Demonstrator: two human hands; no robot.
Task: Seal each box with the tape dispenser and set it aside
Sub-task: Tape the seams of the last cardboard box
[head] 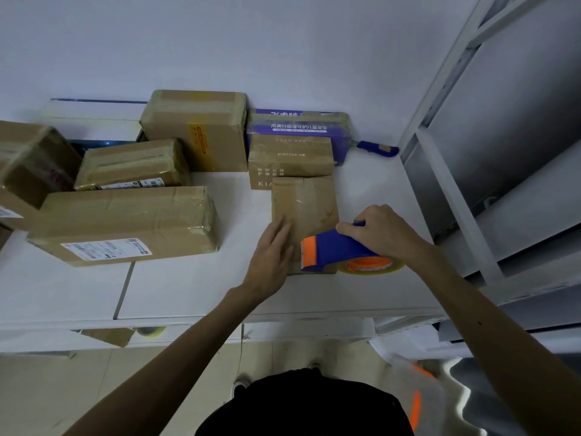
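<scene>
At the far left a pile of taped boxes (125, 221) crowds the desk (188, 291), the nearest one long and lying close to the front edge. Between it and my work there is a bare strip of desk, and more bare top runs along the front edge.

My left grip (272, 250) lies flat and wide, fingers straight, pressing on the near left part of the box (305, 206). That box is small and brown; its far edge touches two more boxes (289, 158) stacked toward the wall.

My right grip (383, 234) is curled round the handle of the dispenser (333, 250). Its orange blade end sits over the box's near edge, just beside my left fingers. The tape roll (371, 267) hangs past the box's right edge over bare desk. A blue knife (377, 148) lies by the wall. A rack (471, 215) closes the right side, near my right wrist.
</scene>
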